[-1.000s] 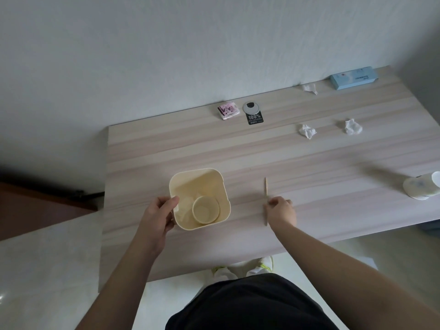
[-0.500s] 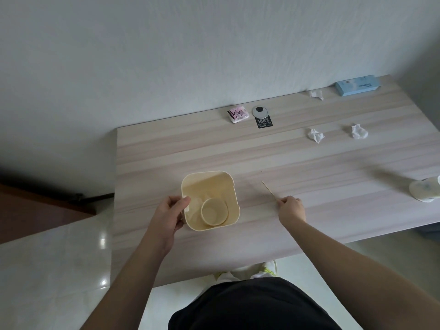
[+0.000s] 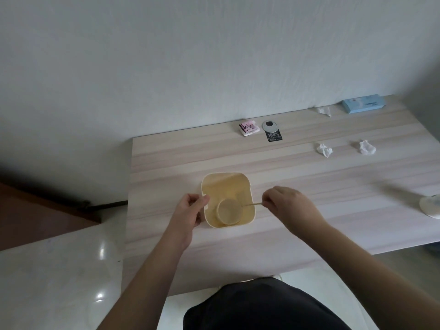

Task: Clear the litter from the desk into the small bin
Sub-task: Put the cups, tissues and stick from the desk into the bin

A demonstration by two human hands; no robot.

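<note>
A small cream bin (image 3: 247, 186) stands on the wooden desk (image 3: 297, 177), and a round cream cup (image 3: 229, 211) lies inside it. My left hand (image 3: 190, 209) grips the bin's left rim. My right hand (image 3: 289, 206) pinches a thin wooden stick (image 3: 252, 204) whose tip reaches over the bin's right rim. Crumpled white tissues lie further back on the desk: one tissue (image 3: 323, 150), a second tissue (image 3: 366, 147) and a third tissue (image 3: 324, 111) by the wall.
A pink packet (image 3: 249, 127) and a black tag with a round disc (image 3: 272, 132) lie near the wall. A blue box (image 3: 363, 103) sits at the back right. A white paper cup (image 3: 431, 206) lies on its side at the right edge.
My right hand lifted the stick off the desk and carried it left, so its tip now reaches over the bin. My left hand kept its hold on the bin's rim.
</note>
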